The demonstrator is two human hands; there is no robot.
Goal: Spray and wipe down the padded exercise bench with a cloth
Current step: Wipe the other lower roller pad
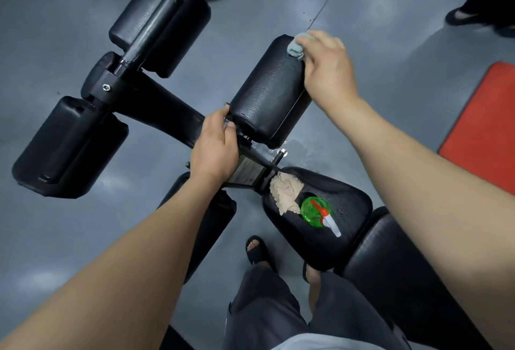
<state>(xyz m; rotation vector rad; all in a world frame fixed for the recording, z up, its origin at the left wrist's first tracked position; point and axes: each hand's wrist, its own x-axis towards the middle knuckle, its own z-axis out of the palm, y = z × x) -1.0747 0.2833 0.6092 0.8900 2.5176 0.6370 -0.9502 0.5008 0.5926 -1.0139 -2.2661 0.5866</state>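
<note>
Padded exercise bench (172,118) takes up most of the view, running from the upper left of the frame down to the lower right across a grey floor (55,48). Its long back pad (404,280) lies at the lower right, with the seat pad (354,190) just above it. Two black foam rollers (69,146) sit at the left end of the frame, and a third roller (267,90) lies across the centre. A red mat (482,132) lies on the floor at the right edge.

The person stands over the bench with both bare arms stretched out. Their right hand (326,68) is at the far end of the centre roller, fingers bent over a bunched pale blue cloth (295,47) and pressing it onto the vinyl. Their left hand (214,149) is at the roller's near end, fingers curled in a grip. It looks to be round the upright post (250,157) beside the roller, though the hand itself covers the spot.

A crumpled beige cloth (285,192) lies on the seat pad's upper end. A green spray bottle (315,211) with a red-and-white trigger head stands on the seat pad, touching the cloth's lower edge. Droplets bead on the seat beside the bottle, and a wet patch (301,146) shines on the floor under the centre roller.
</note>
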